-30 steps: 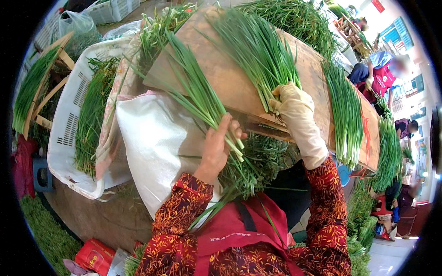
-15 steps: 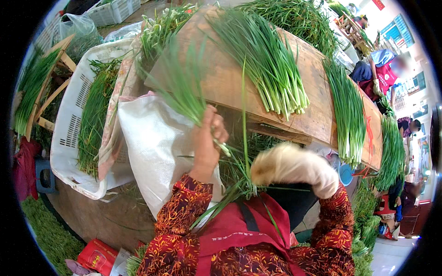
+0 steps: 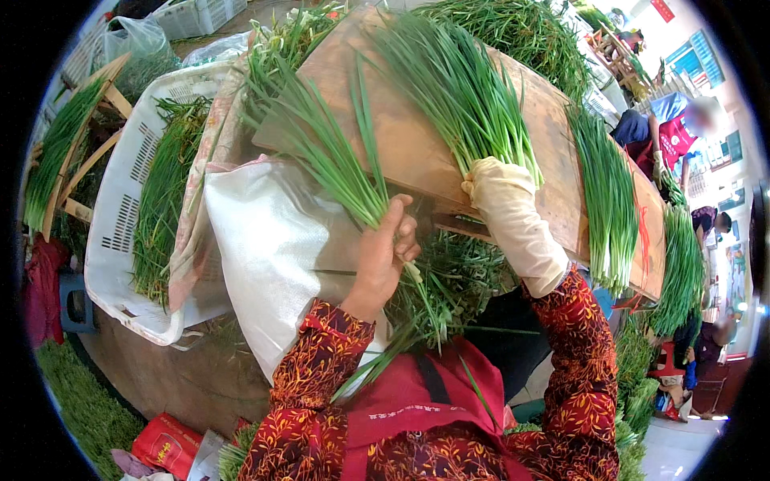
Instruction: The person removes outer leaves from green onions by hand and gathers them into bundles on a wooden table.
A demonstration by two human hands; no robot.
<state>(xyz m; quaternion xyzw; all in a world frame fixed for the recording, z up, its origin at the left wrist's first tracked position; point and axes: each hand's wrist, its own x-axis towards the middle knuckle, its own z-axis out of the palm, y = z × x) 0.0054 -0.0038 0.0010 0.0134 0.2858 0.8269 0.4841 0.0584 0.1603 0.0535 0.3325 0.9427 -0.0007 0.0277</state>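
My bare left hand (image 3: 383, 255) is closed round a small bunch of garlic chives (image 3: 345, 172), leaves fanning up and away, pale stem ends poking out below the fist. My right hand (image 3: 499, 188), in a cream glove, is on the pale stem end of a larger pile of garlic chives (image 3: 457, 88) on the wooden board (image 3: 561, 204). Its fingers curl down over the stems, and their tips are partly hidden. Loose green leaves (image 3: 441, 280) lie below my hands, above my red apron (image 3: 417, 385).
A white sack (image 3: 257, 232) drapes left of my hand, beside a white crate (image 3: 120, 232) holding chives. Another bundle of chives (image 3: 601, 200) lies farther right on the board. Trimmings (image 3: 513, 40) heap behind it. A person in a red apron (image 3: 674, 132) sits at the far right.
My right hand has moved up and away, from over my lap to the pile on the board. The long leaf that hung near it is gone from there. The left bunch is steadier.
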